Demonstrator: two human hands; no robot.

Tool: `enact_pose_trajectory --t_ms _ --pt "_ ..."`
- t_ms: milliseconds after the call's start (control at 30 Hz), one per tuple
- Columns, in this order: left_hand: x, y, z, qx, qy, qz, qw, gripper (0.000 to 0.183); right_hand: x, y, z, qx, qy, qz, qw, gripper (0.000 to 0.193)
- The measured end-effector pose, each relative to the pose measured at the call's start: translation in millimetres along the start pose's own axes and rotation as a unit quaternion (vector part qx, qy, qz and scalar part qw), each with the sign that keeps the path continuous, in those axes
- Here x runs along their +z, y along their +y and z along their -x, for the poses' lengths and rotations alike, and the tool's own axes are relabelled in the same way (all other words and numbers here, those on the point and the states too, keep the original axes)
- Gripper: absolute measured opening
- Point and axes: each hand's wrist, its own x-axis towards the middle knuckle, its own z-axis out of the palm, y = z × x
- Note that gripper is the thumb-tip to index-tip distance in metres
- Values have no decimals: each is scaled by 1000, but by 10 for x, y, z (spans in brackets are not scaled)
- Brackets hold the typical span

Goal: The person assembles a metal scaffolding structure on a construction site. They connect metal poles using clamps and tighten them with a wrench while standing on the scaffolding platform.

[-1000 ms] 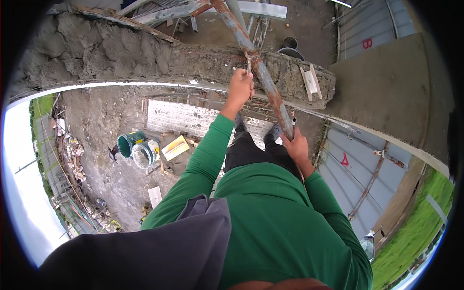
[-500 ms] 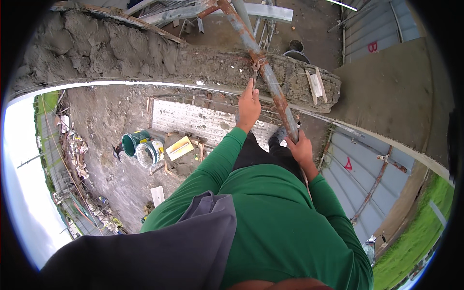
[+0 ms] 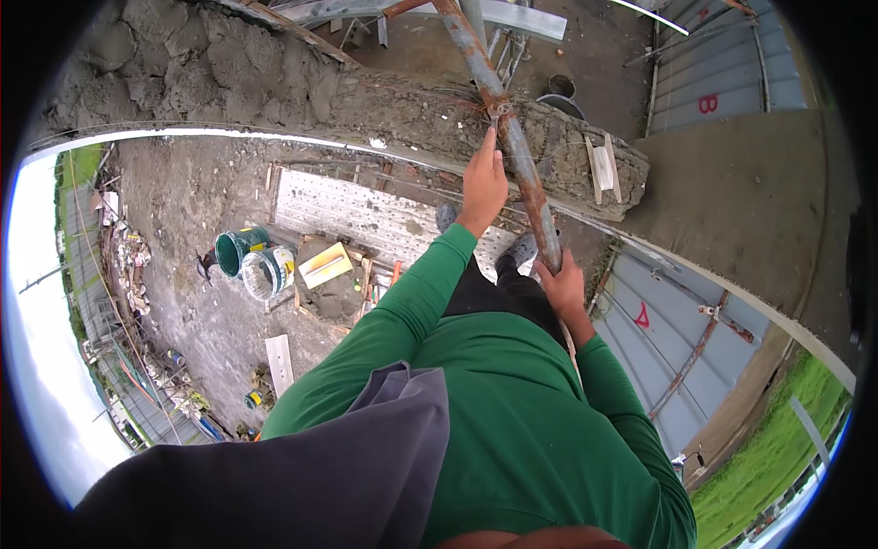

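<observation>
A long rusty metal pipe slants from the top of the view down towards my body, crossing over a mortar-covered wall top. My right hand is closed around the pipe's near end. On the pipe's left side, my left hand grips a small metal wrench-like tool, mostly hidden by the fingers. Its rounded head meets the pipe where thin wire is wound; its exact kind is unclear. Both arms are in green sleeves.
A wooden line block sits on the wall's right end. Below lie a spattered white plank, two buckets and a yellow float. Corrugated metal sheets stand at right. A taut string runs along the wall edge.
The view has shifted slightly, so the ground things sit further left and higher. My left hand has moved up closer to the pipe, covering more of the tool. My right hand keeps its hold.
</observation>
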Motion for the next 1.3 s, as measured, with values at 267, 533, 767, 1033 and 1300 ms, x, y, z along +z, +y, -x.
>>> enact_pose_trajectory --t_ms 267,533,767,1033,1300 --pt "-418 409 -403 -78 -107 -108 985 44 37 22 4 12 3 25 1000 77" --pt "-32 -468 -309 106 20 -68 992 40 -14 -2 15 22 -11 43 999 78" --pt "-252 -327 -507 -88 -64 -163 981 45 23 61 18 0 9 8 1000 77" --pt "-712 85 -1021 -165 -290 -186 924 45 1 -31 18 20 -3 62 998 76" --pt "-553 -416 -716 -59 -186 -131 972 49 37 -9 36 33 1 90 995 71"
